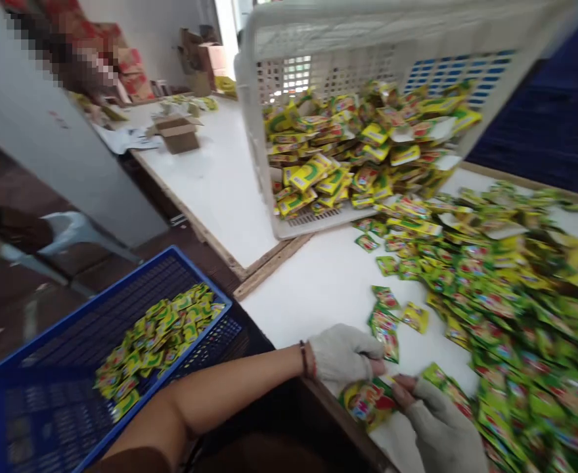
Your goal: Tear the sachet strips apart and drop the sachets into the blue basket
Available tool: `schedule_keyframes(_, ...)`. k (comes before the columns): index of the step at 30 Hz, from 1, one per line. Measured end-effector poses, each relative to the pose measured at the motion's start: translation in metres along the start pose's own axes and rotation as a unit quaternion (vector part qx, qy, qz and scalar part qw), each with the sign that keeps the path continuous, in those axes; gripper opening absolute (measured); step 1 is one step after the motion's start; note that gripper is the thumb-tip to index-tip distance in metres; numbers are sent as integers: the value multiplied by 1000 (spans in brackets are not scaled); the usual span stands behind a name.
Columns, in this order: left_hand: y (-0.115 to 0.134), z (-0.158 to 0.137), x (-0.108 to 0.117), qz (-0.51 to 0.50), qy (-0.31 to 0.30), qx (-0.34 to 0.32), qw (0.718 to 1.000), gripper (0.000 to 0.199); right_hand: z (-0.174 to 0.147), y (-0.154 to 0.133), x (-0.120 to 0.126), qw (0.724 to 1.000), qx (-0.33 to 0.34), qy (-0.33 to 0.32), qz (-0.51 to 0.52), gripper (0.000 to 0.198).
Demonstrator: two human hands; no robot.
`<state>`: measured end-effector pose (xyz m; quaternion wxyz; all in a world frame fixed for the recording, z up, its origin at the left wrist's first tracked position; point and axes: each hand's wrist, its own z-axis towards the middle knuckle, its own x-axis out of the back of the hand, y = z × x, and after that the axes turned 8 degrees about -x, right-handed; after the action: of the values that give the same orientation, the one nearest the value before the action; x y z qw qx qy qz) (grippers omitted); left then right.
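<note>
My left hand, in a whitish glove with bare fingertips, is closed in a pinch at the top edge of a green and yellow packet. My right hand, gloved the same way, pinches the packet's upper right corner. The packet hangs near the table's front edge, its printed front showing. Several small green sachets lie on the white table just beyond my fingers. To the right spreads a big heap of green sachets, with yellow small boxes mixed in at its far side.
A white plastic crate lies tipped on its side, spilling flat yellow boxes onto the table. Low at my left stands a blue basket partly filled with yellow-green packs. An open carton, a pale blue stool and a blurred person are farther back.
</note>
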<state>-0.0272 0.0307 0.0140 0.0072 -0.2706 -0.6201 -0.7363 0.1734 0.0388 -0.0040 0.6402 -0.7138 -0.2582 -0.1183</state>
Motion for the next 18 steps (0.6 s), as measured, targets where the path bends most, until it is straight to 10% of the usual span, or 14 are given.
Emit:
schedule_keyframes(6,-9,-16,-10,45,-13,-72,996,25,-16,13,-5,987,157,-9,-26,24)
schedule_keyframes(11,-2,-12,-22,-39,48,87,994,16,-12,-3,-10,997,43,-59,-18,26)
schedule_keyframes(15,36,-33,45,162,57,116,978,14,12,-7,-5,993,-40,-108,40,38)
schedule_keyframes(18,58,-63,114,447,3,277,851,11,45,1,7,998,-19,-46,-39,34)
